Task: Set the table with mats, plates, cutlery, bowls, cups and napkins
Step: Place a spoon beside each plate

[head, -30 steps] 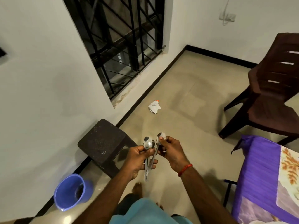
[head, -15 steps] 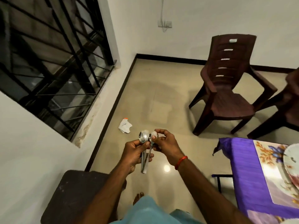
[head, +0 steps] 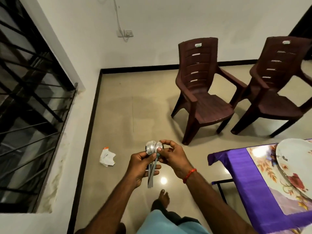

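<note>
Two steel spoons (head: 150, 147) are held upright in front of me, bowls up and handles hanging down. My left hand (head: 141, 167) grips their handles, thumb pressed on the neck below the left bowl. My right hand (head: 172, 157) pinches the bowl of the right spoon (head: 158, 146) between thumb and fingers. At the right edge stands the table with a purple cloth (head: 243, 179), a floral mat (head: 270, 179) on it and a white floral plate (head: 292, 159) on the mat.
Two brown plastic chairs (head: 202, 92) (head: 276, 85) stand on the tiled floor beyond the table. A crumpled white paper (head: 107, 157) lies near the left wall, below a barred window (head: 30, 102). My bare foot (head: 160, 200) is on the floor under my hands.
My view has swung right: the dark stool and blue bucket left the frame, the second chair, table and plate came in. Both hands keep holding the spoons, bowls now closer together.
</note>
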